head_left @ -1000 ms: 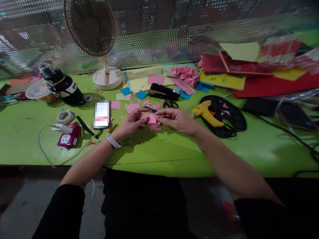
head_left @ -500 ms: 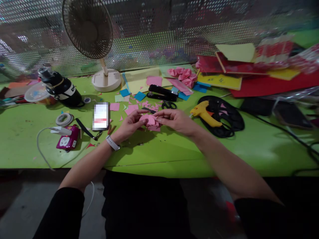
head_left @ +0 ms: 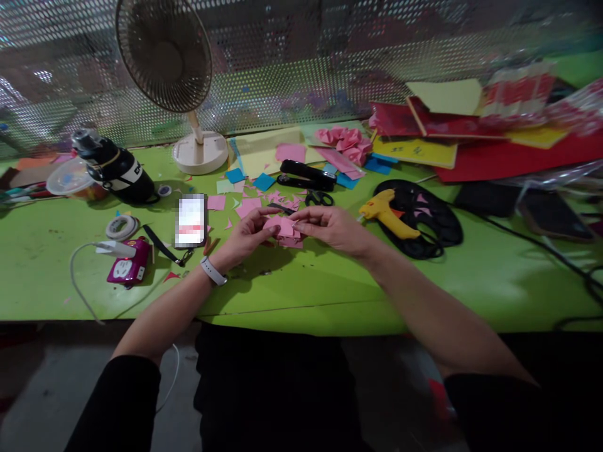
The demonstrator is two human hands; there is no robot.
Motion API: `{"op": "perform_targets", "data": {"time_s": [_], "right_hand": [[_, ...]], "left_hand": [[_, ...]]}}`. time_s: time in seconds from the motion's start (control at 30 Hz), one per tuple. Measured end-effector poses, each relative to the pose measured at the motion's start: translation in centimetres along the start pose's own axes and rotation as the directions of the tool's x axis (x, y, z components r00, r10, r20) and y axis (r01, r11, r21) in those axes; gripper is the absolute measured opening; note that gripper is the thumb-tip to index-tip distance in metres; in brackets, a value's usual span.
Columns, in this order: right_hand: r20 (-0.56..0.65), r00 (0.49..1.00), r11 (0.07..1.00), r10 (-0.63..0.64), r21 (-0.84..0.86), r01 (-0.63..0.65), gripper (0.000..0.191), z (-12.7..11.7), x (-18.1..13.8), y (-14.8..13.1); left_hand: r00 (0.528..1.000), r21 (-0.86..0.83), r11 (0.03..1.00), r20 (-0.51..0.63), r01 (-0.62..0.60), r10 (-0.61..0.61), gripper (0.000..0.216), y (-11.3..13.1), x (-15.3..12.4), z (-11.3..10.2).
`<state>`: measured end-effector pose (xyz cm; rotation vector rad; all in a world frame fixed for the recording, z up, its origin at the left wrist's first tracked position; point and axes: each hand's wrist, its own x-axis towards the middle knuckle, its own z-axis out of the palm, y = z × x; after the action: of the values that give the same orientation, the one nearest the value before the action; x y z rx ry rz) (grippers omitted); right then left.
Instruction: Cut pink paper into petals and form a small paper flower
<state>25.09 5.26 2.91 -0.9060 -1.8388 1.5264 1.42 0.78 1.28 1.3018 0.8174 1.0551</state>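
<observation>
Between both hands is a piece of pink paper [head_left: 284,227] with pointed, petal-like edges. My left hand [head_left: 252,233] pinches its left side between thumb and fingers. At its right edge, the thumb and fingertips of my right hand [head_left: 332,227] are closed on the same paper. More pink paper [head_left: 291,243] shows just under it. Right behind the hands lie black scissors [head_left: 320,198] among pink scraps, and a black stapler [head_left: 307,176] sits further back. Crumpled pink paper flowers [head_left: 345,143] are heaped at the back.
A yellow glue gun [head_left: 389,213] rests on a coiled black bundle at right. To the left are a phone [head_left: 191,220], a purple power adapter [head_left: 128,262], a tape roll [head_left: 122,226], a black bottle [head_left: 115,166] and a fan [head_left: 200,152]. Red and yellow sheets [head_left: 509,157] are piled back right.
Almost nothing differs. Both hands keep their hold on the pink paper, which seems very slightly turned; the view has shifted a little.
</observation>
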Motion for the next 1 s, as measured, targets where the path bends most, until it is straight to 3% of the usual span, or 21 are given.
{"op": "perform_targets", "data": {"time_s": [1.0], "right_hand": [[-0.018, 1.000, 1.000, -0.018, 0.000, 0.018, 0.033, 0.42, 0.09, -0.76]], "left_hand": [[1.000, -0.008, 1.000, -0.012, -0.017, 0.017, 0.041, 0.03, 0.12, 0.23]]}}
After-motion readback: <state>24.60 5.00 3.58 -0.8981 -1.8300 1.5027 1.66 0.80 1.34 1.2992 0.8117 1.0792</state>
